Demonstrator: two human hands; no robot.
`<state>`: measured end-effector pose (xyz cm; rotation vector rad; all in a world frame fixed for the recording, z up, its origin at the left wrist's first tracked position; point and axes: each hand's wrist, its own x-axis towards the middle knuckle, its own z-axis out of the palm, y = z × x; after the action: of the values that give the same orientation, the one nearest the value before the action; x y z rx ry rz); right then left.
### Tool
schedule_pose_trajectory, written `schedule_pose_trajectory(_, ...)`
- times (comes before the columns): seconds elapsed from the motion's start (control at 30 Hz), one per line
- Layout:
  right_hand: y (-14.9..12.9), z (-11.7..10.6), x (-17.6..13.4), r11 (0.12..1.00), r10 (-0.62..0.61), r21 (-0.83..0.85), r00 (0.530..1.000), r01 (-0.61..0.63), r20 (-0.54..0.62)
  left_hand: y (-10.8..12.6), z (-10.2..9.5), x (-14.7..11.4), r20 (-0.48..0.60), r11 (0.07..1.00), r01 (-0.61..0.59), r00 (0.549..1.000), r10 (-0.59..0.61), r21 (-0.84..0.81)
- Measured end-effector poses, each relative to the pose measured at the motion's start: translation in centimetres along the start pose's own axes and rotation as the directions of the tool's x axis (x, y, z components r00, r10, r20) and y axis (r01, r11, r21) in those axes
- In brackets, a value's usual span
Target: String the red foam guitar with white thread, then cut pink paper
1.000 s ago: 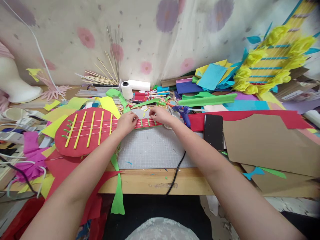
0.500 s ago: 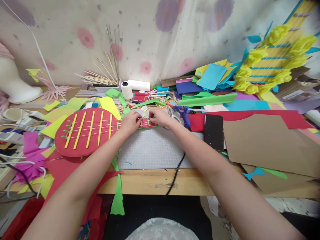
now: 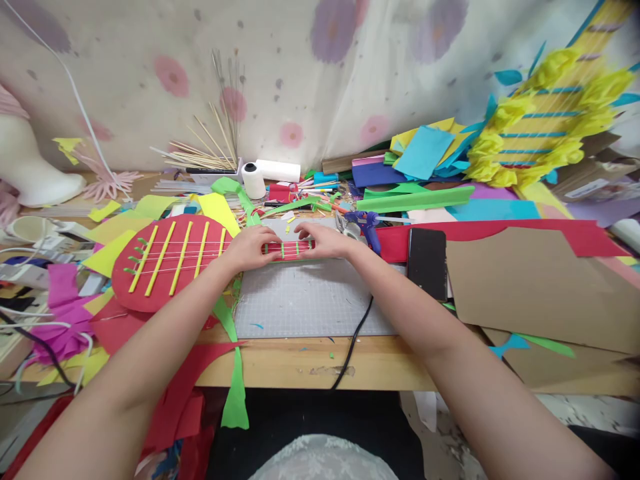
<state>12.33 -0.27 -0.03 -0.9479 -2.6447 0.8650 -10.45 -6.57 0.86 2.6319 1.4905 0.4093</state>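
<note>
A red craft guitar (image 3: 166, 257) lies on the bench with its round body on the left. Yellow strips cross the body, green pegs sit at its left end, and white strings run along to the neck. My left hand (image 3: 251, 247) is closed around the neck near the body. Farther along, my right hand (image 3: 324, 241) grips the neck near its right end, thumb and fingers on either edge. Between both hands a short stretch of red neck (image 3: 290, 251) with small green crossbars shows. My palms hide the rest of the neck.
Under the neck lies a grey cutting mat (image 3: 305, 303). A purple glue gun (image 3: 367, 228), a black phone (image 3: 427, 265) and brown cardboard (image 3: 530, 287) are on the right. Behind stand a white thread spool (image 3: 253, 181) and thin sticks (image 3: 200, 159). A yellow craft guitar (image 3: 530, 133) leans at the back right.
My fingers have gone from pinching near the strings to holding the neck's edges. The guitar has turned slightly, its neck a little lower.
</note>
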Motion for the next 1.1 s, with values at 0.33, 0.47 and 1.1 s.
schedule_pose_trajectory(0.33, -0.3, 1.2, 0.4, 0.983, -0.047, -0.177, 0.998, 0.04, -0.037, -0.2, -0.4, -0.5, 0.144, 0.99, 0.107, 0.982, -0.12, 0.095)
schedule_pose_trajectory(0.47, 0.2, 1.3, 0.7, 0.983, -0.057, -0.178, 0.996, 0.044, -0.069, 0.3, -0.3, -0.6, 0.101, 0.983, 0.14, 0.983, -0.152, 0.119)
schedule_pose_trajectory(1.1, -0.2, 1.0, 1.0, 0.977, -0.111, -0.202, 0.973, 0.069, -0.202, -1.2, -2.6, -0.9, 0.11, 0.927, 0.336, 0.928, -0.356, 0.164)
